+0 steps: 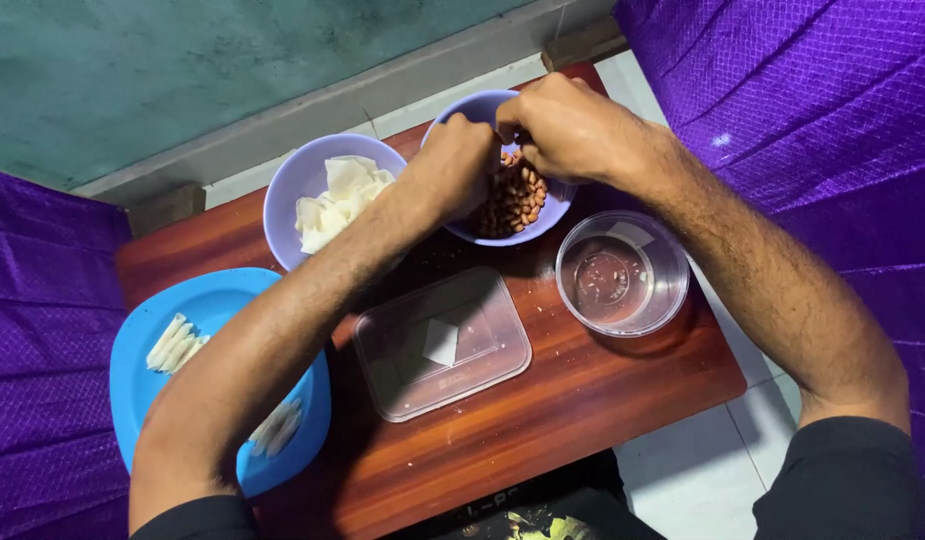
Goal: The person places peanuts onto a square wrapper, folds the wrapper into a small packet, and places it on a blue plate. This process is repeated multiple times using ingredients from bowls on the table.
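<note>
Both hands together over the lilac plastic bowl of brown peanuts (514, 200) at the far edge of the small wooden table (582, 400), left hand (452, 165) and right hand (567, 125) with fingertips pinched, seemingly on one peanut, transparent rectangular lid (442, 343) nearer.

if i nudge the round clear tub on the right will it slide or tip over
The round clear tub looks thin-walled and holds almost nothing, so it is probably very light. It sits low and wide on the smooth wooden table, so it would likely slide rather than tip. Its walls may flex if squeezed.
</note>
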